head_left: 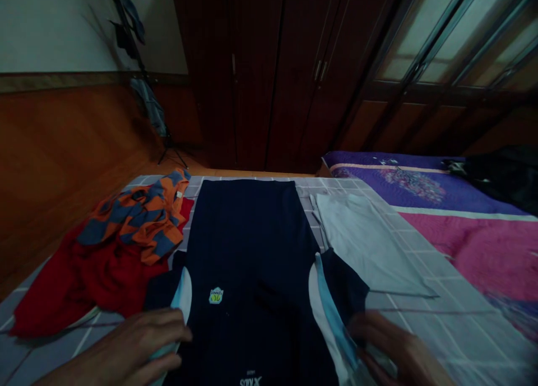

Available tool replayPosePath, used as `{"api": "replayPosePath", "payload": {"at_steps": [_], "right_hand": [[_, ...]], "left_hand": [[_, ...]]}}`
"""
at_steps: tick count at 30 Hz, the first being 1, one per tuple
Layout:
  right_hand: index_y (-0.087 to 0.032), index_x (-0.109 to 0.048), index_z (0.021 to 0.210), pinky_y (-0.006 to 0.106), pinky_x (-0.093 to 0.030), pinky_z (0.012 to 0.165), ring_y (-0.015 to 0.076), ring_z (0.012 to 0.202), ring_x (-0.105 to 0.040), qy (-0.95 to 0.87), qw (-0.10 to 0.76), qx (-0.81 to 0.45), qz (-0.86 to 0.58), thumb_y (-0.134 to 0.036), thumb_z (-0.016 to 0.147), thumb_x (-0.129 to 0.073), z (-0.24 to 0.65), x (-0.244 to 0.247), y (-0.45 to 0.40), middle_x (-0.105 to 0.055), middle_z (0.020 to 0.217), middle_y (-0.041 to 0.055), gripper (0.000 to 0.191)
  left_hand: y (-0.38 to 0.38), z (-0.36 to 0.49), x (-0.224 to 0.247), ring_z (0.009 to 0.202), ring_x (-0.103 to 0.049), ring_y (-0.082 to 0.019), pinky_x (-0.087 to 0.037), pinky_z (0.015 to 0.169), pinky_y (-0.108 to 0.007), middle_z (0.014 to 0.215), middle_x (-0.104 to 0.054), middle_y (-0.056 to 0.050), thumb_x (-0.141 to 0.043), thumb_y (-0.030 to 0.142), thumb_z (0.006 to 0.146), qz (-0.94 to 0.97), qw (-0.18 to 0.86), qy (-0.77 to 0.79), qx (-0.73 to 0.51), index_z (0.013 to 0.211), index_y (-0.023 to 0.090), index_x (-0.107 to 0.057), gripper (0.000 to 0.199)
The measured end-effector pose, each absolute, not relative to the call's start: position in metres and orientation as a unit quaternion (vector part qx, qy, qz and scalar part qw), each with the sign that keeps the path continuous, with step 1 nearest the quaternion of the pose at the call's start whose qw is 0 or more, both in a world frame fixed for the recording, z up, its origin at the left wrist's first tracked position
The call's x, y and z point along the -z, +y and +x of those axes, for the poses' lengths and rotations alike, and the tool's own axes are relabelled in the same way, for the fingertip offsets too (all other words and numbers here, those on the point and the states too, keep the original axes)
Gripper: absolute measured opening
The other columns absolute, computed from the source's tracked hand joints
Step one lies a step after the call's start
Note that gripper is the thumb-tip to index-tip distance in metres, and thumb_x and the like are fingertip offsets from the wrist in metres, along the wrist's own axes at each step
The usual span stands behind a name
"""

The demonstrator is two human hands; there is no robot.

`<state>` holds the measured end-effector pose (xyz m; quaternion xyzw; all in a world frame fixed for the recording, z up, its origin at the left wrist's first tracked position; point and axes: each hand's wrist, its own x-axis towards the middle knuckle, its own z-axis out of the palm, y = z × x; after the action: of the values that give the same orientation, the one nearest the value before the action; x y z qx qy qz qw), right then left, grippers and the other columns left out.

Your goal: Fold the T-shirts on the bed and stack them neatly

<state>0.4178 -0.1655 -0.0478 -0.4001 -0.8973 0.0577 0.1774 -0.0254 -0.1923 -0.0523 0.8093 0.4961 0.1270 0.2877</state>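
Note:
A navy T-shirt (252, 235) lies spread on the bed in front of me, its collar end nearest me. It has white and light blue shoulder stripes, a small badge and white lettering at the near end. My left hand (138, 341) rests at the shirt's left shoulder stripe, fingers bent, with a gap between fingers and thumb. At the opposite shoulder, my right hand (395, 344) touches the cloth by the sleeve, its fingers loosely bent and slightly blurred. Neither hand shows cloth gathered in it.
Left of the shirt lie a crumpled orange-and-blue checked garment (143, 212) and a red garment (101, 274). A folded light grey garment (365, 240) lies at right on the checked sheet (420, 319). Beyond are a purple-and-pink bedspread (471, 229), a dark wardrobe (260, 94) and a clothes stand (143, 66).

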Motion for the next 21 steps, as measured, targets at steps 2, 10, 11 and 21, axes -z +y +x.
{"api": "replayPosePath", "payload": {"at_steps": [2,10,11,21], "right_hand": [[-0.024,-0.06,0.106,0.026,-0.055,0.073,0.0181,0.088,-0.065,-0.866,0.194,-0.044,-0.458,-0.021,0.088,-0.046,0.418,0.05,-0.144,-0.065,0.102,0.0067,0.023],[-0.017,-0.064,0.097,0.035,-0.049,0.068,0.0255,0.081,-0.061,-0.773,0.117,0.054,-0.622,-0.024,0.088,-0.044,0.396,0.081,-0.098,-0.062,0.083,0.0096,0.024],[-0.019,-0.065,0.091,0.034,-0.048,0.066,0.0242,0.078,-0.062,-0.761,0.125,0.041,-0.635,-0.025,0.089,-0.042,0.398,0.082,-0.1,-0.063,0.082,0.0084,0.024],[-0.021,-0.066,0.101,0.032,-0.044,0.061,0.0211,0.067,-0.063,-0.53,0.282,-0.098,-0.794,-0.053,0.079,-0.051,0.432,0.087,-0.117,-0.068,0.078,0.0037,0.042]], "left_hand": [[-0.171,0.002,0.041,0.087,-0.063,-0.018,-0.048,0.077,-0.026,0.097,-0.067,-0.001,-0.049,0.029,0.09,0.824,0.318,0.461,-0.086,0.103,0.033,-0.065,0.021],[-0.166,0.094,0.039,0.089,-0.062,-0.02,-0.048,0.079,-0.029,0.098,-0.065,-0.003,-0.059,0.028,0.087,0.887,0.34,0.311,-0.032,0.107,0.025,-0.061,0.02],[-0.17,0.097,0.043,0.089,-0.062,-0.02,-0.049,0.078,-0.029,0.098,-0.065,-0.003,-0.061,0.029,0.086,0.889,0.344,0.301,-0.041,0.108,0.026,-0.06,0.023],[-0.173,0.143,0.075,0.102,-0.06,-0.03,-0.051,0.084,-0.041,0.119,-0.058,-0.012,-0.071,0.03,0.076,0.873,0.426,0.237,-0.007,0.144,0.028,-0.027,0.081]]}}
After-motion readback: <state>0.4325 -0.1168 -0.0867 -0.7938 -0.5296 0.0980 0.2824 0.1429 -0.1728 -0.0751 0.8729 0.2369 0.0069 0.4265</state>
